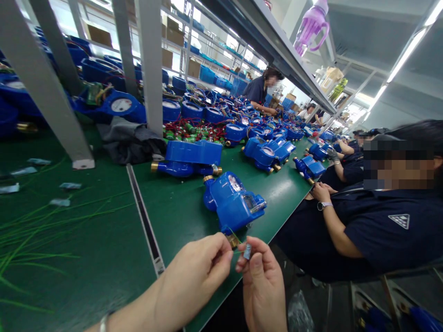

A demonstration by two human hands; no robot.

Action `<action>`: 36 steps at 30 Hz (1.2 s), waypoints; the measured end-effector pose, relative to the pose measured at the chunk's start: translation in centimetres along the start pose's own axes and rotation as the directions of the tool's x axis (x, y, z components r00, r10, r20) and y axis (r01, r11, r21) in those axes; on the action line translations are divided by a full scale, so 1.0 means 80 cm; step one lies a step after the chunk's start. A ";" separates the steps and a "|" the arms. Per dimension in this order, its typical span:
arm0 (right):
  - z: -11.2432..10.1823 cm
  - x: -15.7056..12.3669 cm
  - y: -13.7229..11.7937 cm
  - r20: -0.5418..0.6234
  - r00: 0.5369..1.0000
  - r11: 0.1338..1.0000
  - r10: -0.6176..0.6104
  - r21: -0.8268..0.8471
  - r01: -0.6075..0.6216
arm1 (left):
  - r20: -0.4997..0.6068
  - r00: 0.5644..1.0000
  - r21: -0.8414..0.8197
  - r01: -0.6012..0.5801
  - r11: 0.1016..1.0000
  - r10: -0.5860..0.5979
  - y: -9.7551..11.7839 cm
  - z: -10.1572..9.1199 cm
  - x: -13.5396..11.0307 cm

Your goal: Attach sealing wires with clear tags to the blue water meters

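My left hand (199,269) is closed in a pinch at the near end of a blue water meter (224,210), on a thin green wire that is mostly hidden by the fingers. My right hand (265,281) grips a small pale-blue seal tag (247,251) between thumb and fingers. Green wire runs between the tag, my left fingertips and the meter's lower brass fitting (232,240). The meter lies tilted on the green bench, its round dial facing up. At the left lie several similar tags (60,202) with long green wires (69,216).
Behind the meter lies another blue meter (194,154), with many more farther back. A dark cloth (128,140) rests by a metal post (149,69). A metal strip (143,216) crosses the bench (180,207). A co-worker (346,230) sits close on the right.
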State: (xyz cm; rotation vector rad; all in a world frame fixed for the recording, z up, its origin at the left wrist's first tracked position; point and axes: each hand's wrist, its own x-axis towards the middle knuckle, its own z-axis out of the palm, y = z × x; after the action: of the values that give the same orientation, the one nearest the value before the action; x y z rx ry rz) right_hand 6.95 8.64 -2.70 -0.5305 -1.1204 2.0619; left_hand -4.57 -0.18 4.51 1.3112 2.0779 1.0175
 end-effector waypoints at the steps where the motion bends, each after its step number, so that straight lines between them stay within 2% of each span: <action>1: -0.001 0.000 0.000 0.005 1.000 1.000 -0.009 -0.013 0.009 | -0.001 1.000 0.003 0.006 1.000 -0.006 0.001 0.000 0.000; 8: -0.007 -0.001 0.002 0.018 0.997 0.984 -0.071 -0.160 0.073 | 0.005 1.000 0.056 -0.003 0.998 0.003 0.004 -0.002 -0.002; 13: -0.013 0.000 0.003 0.064 0.988 0.933 -0.138 -0.328 0.152 | 0.008 0.999 0.090 -0.045 0.995 0.044 -0.002 0.001 -0.003; 17: -0.018 -0.004 0.007 0.062 0.993 0.932 -0.096 -0.344 0.112 | -0.019 0.993 0.159 -0.111 0.981 0.116 -0.006 0.008 -0.009; 19: -0.018 -0.008 0.013 0.033 0.999 0.950 -0.035 -0.308 0.043 | -0.025 0.973 0.301 -0.210 0.930 0.228 -0.008 0.014 -0.015; 21: -0.014 -0.011 0.019 -0.005 1.000 0.969 0.016 -0.245 -0.016 | -0.003 0.936 0.489 -0.305 0.817 0.351 -0.010 0.019 -0.021; 23: -0.007 -0.014 0.024 -0.032 0.999 0.985 0.038 -0.169 -0.043 | 0.031 0.908 0.609 -0.348 0.713 0.417 -0.012 0.024 -0.026; 24: -0.004 -0.015 0.025 -0.039 0.998 0.990 0.039 -0.136 -0.044 | 0.033 0.906 0.622 -0.349 0.701 0.422 -0.013 0.026 -0.028; 27: 0.003 -0.016 0.025 -0.050 0.999 0.993 0.014 -0.114 -0.020 | -0.029 0.927 0.490 -0.313 0.814 0.374 -0.015 0.028 -0.029; 29: 0.002 -0.015 0.022 -0.050 0.999 0.988 -0.013 -0.151 0.005 | -0.066 0.949 0.318 -0.274 0.908 0.309 -0.016 0.025 -0.026; 31: 0.000 -0.013 0.016 -0.034 0.999 0.980 -0.042 -0.198 0.034 | -0.036 0.971 0.138 -0.232 0.963 0.238 -0.015 0.019 -0.021; 33: 0.000 -0.011 0.011 0.002 0.997 0.972 -0.078 -0.224 0.076 | 0.021 0.983 -0.037 -0.184 0.982 0.185 -0.014 0.010 -0.015; 36: 0.004 -0.005 0.005 0.084 0.983 0.961 -0.165 -0.212 0.180 | 0.055 0.990 -0.284 -0.106 0.953 0.127 -0.016 0.001 -0.007</action>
State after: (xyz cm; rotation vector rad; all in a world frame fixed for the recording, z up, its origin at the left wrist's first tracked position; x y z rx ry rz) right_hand 6.88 8.03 -2.84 -0.4554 -1.3925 1.8283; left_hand -4.98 -1.03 3.41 1.3142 1.7435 1.2440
